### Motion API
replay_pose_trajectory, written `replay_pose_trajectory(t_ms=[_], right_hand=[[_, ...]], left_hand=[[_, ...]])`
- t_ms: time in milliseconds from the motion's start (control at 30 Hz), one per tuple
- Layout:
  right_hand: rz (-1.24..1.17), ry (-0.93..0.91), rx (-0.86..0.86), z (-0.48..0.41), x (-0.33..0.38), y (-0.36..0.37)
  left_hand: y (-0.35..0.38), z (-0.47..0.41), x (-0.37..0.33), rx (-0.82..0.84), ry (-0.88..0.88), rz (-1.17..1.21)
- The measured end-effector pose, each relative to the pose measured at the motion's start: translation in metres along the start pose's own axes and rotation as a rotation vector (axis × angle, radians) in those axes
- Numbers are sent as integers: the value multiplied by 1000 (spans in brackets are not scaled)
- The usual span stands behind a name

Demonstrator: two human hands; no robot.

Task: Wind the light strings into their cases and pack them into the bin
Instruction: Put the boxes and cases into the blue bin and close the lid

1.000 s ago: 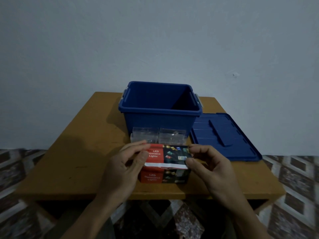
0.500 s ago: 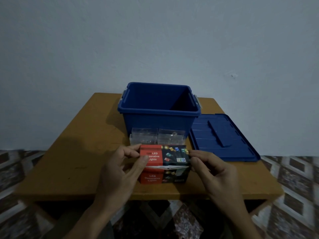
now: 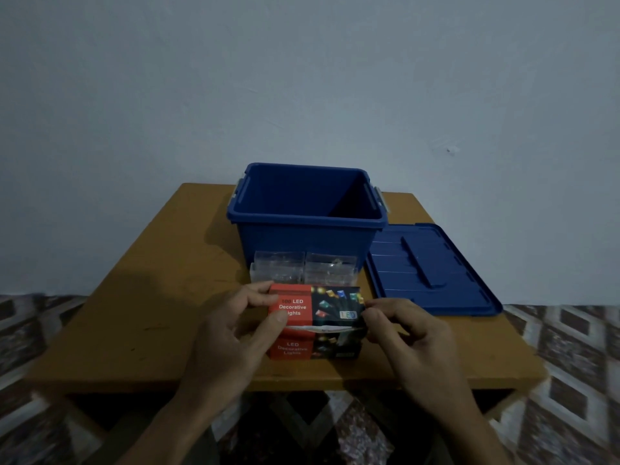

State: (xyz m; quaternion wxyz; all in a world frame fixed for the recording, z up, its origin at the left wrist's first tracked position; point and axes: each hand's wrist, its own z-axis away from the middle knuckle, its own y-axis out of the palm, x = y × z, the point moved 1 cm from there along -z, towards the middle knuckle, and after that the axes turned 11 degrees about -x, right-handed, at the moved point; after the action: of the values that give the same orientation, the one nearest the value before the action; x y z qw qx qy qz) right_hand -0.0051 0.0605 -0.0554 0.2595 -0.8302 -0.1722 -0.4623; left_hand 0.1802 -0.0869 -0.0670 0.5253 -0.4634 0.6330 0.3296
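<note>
Box (image 3: 315, 347) at table (image 3: 134, 313) front edge, long axis left-right, flap (image 3: 322, 305) raised. Left hand (image 3: 228, 340) pinches flap's left end, right hand (image 3: 412, 337) pinches right end; both equally near. Clear cases (image 3: 302, 268) just behind, open bin (image 3: 302, 239) beyond.

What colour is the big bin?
The bin is dark blue, seen best in the head view.
</note>
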Motion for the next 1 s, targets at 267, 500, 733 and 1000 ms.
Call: replay_pose_trajectory(t_ms=[267, 500, 733, 1000], right_hand=[[-146, 321, -43, -6, 0, 9], [-243, 564, 56, -10, -6, 6], [-53, 470, 38, -11, 9, 12], [176, 471, 21, -8, 14, 24]], left_hand=[[3, 0, -7, -29, -75, -5], [6, -1, -8, -69, -236, -22], [6, 0, -16, -79, -273, -36], [0, 1, -19, -7, -303, -200]])
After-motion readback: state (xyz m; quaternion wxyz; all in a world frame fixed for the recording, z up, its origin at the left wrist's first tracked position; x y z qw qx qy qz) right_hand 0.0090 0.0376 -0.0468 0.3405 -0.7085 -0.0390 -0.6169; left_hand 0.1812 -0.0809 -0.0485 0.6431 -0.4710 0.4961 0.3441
